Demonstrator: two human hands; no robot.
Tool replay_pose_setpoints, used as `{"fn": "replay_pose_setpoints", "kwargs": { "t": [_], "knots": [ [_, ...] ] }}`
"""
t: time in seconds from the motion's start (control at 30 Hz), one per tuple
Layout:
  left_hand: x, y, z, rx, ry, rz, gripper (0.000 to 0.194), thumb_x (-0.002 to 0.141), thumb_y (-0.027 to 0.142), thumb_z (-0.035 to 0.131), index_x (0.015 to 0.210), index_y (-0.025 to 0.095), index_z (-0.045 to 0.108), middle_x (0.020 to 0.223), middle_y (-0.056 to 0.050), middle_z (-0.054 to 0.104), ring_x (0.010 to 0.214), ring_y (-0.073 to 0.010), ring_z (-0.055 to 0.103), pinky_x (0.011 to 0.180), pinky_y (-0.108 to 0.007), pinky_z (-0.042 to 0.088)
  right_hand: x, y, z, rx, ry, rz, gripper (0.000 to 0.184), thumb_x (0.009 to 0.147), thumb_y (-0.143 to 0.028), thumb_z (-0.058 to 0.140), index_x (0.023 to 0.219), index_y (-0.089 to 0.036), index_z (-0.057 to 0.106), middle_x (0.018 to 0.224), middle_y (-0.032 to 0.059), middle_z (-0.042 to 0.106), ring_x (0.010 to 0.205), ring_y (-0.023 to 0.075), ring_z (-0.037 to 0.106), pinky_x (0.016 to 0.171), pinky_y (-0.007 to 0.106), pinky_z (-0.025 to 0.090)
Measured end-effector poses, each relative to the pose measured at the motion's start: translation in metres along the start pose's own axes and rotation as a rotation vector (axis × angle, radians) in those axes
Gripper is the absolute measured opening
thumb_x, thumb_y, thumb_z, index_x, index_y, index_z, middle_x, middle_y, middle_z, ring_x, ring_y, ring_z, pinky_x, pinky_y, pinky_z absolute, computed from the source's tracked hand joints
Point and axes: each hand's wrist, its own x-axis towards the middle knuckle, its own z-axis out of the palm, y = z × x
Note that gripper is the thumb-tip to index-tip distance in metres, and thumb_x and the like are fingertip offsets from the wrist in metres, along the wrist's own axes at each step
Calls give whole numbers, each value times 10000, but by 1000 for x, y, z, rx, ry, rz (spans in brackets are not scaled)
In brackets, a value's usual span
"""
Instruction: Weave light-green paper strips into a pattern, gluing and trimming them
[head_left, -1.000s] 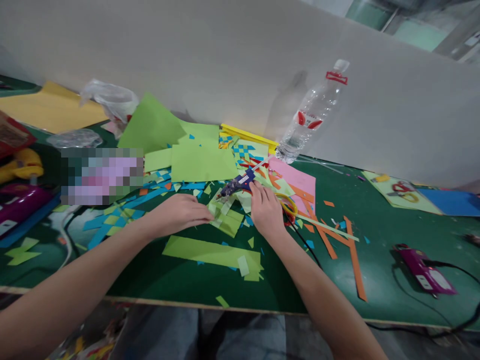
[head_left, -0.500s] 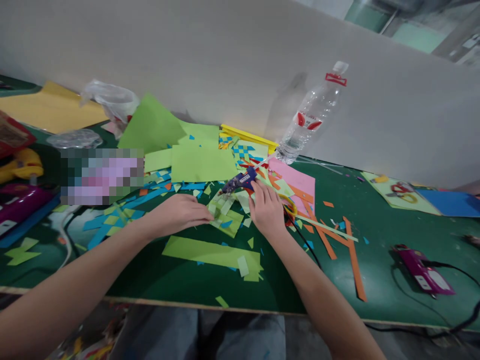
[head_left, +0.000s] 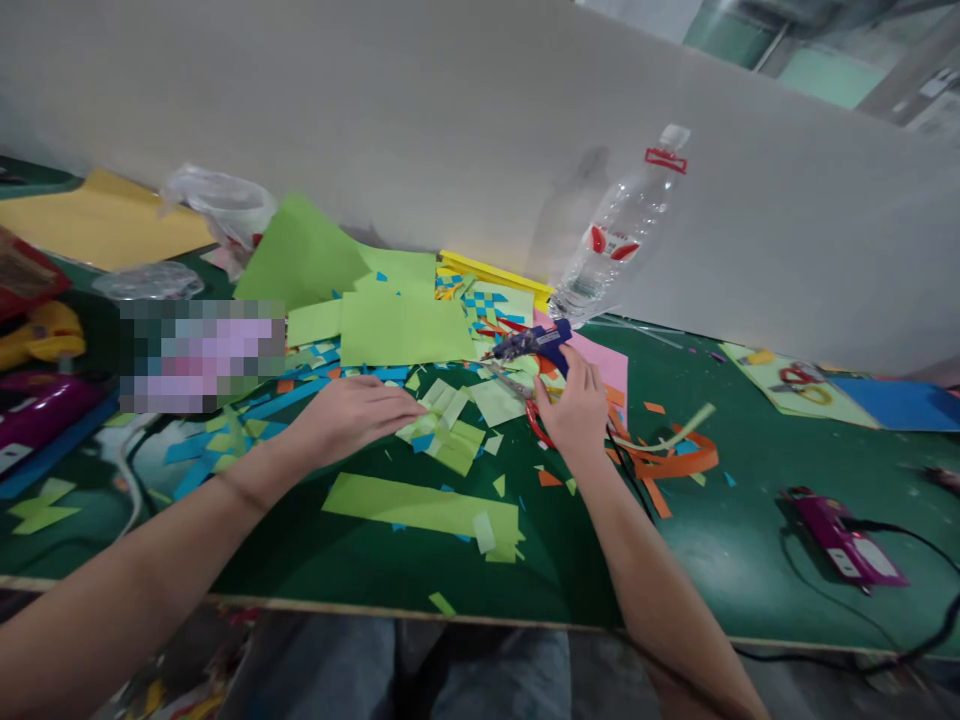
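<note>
My left hand (head_left: 360, 412) is closed in a pinch at the left edge of a small piece of woven green paper strips (head_left: 444, 408). My right hand (head_left: 576, 408) is closed around the handle end of a dark blue glue gun (head_left: 531, 343), whose nozzle points left. Part of the grip is hidden by the fingers. Just below the glue gun, scissors with red handles (head_left: 537, 425) lie partly covered by my right hand. A long light green paper strip (head_left: 409, 505) lies flat in front of me.
A large clear plastic bottle (head_left: 615, 235) stands by the grey wall. Green sheets (head_left: 405, 328) and paper scraps crowd the middle. Orange strips (head_left: 679, 460) curl to the right. A purple power box (head_left: 847, 540) with a black cord sits at the right, another (head_left: 56, 410) at the left.
My right hand has moved right with the glue gun, away from the woven paper. The orange strips on the right have shifted and bent. My left hand stays at the paper.
</note>
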Motion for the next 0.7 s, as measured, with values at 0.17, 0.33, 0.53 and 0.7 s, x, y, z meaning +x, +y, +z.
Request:
{"fn": "replay_pose_setpoints", "kwargs": {
  "t": [0.17,0.33,0.53,0.7],
  "knots": [
    [-2,-3,6,18,10,-120,238,955,275,468,1041,232,685,1014,-13,745,887,-167,694,784,-295,490,2,20,-3,-21,45,68,481,886,-347,511,1294,-104,434,1181,191,598,1106,293,554,926,468,476],
    [0,-3,9,-55,-82,-187,325,967,301,418,1218,228,612,1199,-54,677,1068,-199,643,928,-358,493,1,44,-3,-69,93,159,469,847,-316,548,1254,-94,475,1146,182,612,1063,292,568,914,447,480],
    [0,-2,10,-118,-162,-190,401,976,281,353,1346,212,493,1401,-69,522,1229,-202,538,1030,-387,442,-2,75,-6,-115,113,308,505,823,-358,553,1251,-102,472,1150,178,596,1078,304,547,930,461,452],
    [-2,-4,14,-125,-170,-210,419,975,288,343,1373,224,458,1457,-63,453,1261,-200,504,1047,-360,420,-4,93,-13,-140,104,466,528,795,-345,557,1258,-110,464,1186,165,586,1100,302,536,963,441,428]
  ]
}}
